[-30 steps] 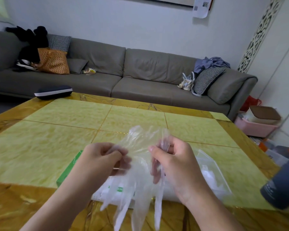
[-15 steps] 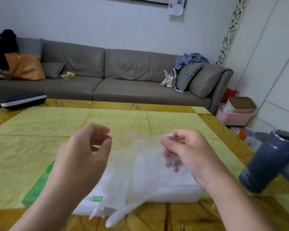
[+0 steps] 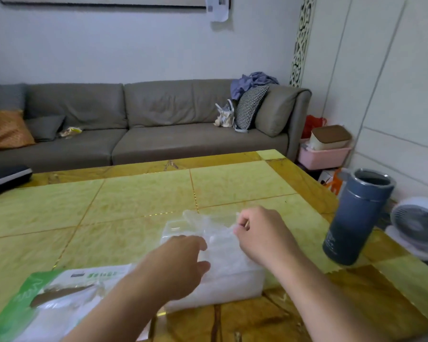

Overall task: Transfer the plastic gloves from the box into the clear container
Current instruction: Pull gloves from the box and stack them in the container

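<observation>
Plastic gloves (image 3: 208,233) over clear container (image 3: 223,280), pinched by right hand (image 3: 260,233), left hand (image 3: 181,265) relaxed

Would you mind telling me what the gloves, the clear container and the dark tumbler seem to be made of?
The gloves look like thin, filmy plastic: translucent, crinkled and limp where the right hand pinches them. The clear container seems to be frosted rigid plastic, with straight walls and a milky see-through look. The dark tumbler appears to be matte-coated metal, judging by its brighter metallic rim, though that is uncertain.
</observation>
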Demonstrator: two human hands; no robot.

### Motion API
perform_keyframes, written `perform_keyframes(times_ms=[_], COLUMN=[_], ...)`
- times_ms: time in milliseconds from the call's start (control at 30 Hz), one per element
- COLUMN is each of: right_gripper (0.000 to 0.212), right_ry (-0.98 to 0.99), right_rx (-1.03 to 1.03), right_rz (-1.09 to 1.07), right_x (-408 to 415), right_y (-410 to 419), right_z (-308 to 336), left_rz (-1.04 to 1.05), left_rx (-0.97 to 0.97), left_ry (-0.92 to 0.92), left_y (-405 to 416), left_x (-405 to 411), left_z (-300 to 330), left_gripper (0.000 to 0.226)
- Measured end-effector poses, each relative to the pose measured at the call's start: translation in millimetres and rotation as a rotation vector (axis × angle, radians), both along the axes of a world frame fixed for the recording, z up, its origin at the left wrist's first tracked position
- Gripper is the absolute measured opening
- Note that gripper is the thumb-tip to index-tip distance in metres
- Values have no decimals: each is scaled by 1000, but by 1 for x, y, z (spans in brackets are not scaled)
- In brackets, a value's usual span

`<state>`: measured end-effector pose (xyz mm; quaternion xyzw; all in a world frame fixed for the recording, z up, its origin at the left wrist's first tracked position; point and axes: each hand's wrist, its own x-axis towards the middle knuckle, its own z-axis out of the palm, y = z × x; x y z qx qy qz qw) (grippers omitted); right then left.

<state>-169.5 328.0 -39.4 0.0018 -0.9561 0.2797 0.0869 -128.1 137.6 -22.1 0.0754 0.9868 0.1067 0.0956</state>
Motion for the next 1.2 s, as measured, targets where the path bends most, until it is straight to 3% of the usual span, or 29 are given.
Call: perform_keyframes(times_ms=[267,333,400,467,500,633,700,800,900,1067,1200], right_gripper=[13,27,23,6,10,31,28,14,30,63,72], right_ry=[-2,31,30,-50,-106,-304,-343,-429,-572,-670,-680], right_rx=[256,248,177,148,185,335,353,381,428,495,482], right_rz=[-39,27,148,241,263,236,219,209,225,237,235], right_x=[14,19,29,36,38,32,26,18,11,8,8], right_y=[-10,-15,-26,-36,-39,-38,-38,-42,-47,-49,-47], right_z=[12,22,33,34,31,17,14,15,19,22,24], left_rz=[46,71,77,60,58,39,41,7,-32,93,112], left_rx=[-30,-25,-14,-29,-33,25,65,-17,-153,-204,-230], left_ry=[-162,-159,-148,-117,-105,-129,-145,13,156,-95,-190], left_y=[11,12,12,13,14,8,3,1,9,14,19], left_x=[-21,-24,-26,-26,-26,-22,-15,-4,1,-15,-25], left_z=[-13,-16,-18,-19,-20,-16,-10,-1,-1,-10,-11], left_gripper=[60,57,45,30,28,47,52,50,46,43,31])
